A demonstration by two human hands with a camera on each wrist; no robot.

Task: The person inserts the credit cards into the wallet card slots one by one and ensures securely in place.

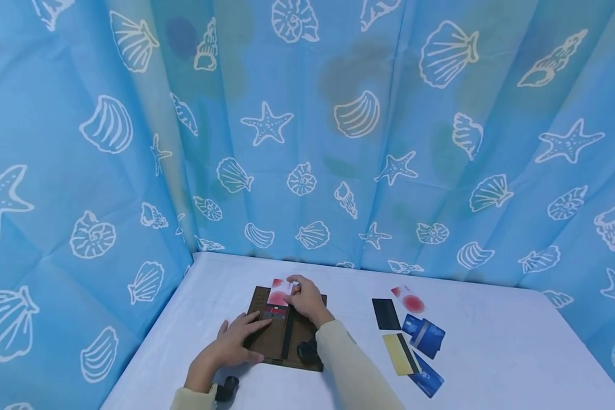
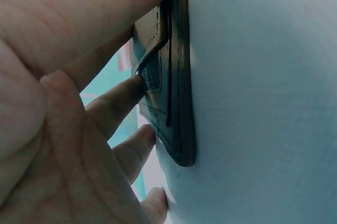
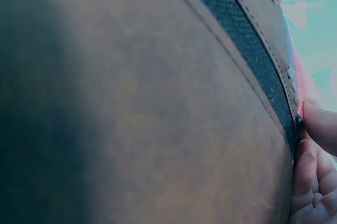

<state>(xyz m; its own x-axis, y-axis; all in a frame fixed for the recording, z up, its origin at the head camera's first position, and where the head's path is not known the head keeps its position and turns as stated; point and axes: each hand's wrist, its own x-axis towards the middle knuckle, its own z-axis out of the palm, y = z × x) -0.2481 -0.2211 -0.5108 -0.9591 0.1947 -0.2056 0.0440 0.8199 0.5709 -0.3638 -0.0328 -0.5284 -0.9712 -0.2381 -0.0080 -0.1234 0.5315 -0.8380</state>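
Nearest, a lower blue card [image 1: 427, 377] is laid on the table [image 1: 497, 347], partly covered by the gold card [image 1: 397, 353]. To the left, the left hand [image 1: 234, 341] is laid over the wallet's left side with its fingers extended, nothing being gripped. The wallet [image 1: 302, 329] is spread open, flat on the table. Just beyond the gold card, overlapping blue cards [image 1: 431, 339] are seen, with the black card [image 1: 386, 314] just beside them.

On the wallet's left half, the slots [image 1: 275, 313] are already partly filled. Just above them the red card [image 1: 279, 291] is pinched at its right edge between thumb and fingers of the right hand [image 1: 308, 298]. Whether its lower edge is inside a slot cannot be told. A second red card [image 1: 409, 300] is left well apart, to the right. Behind everything, a curtain [image 1: 307, 142] is hung.

For this step, the wallet is best kept pinned by the left hand, with its fingers held clear of the slot mouth. The red card should be kept square to the slot and nearly flat, and slid straight along it; if tilted, a corner might be caught on the edge or on a neighbouring card.
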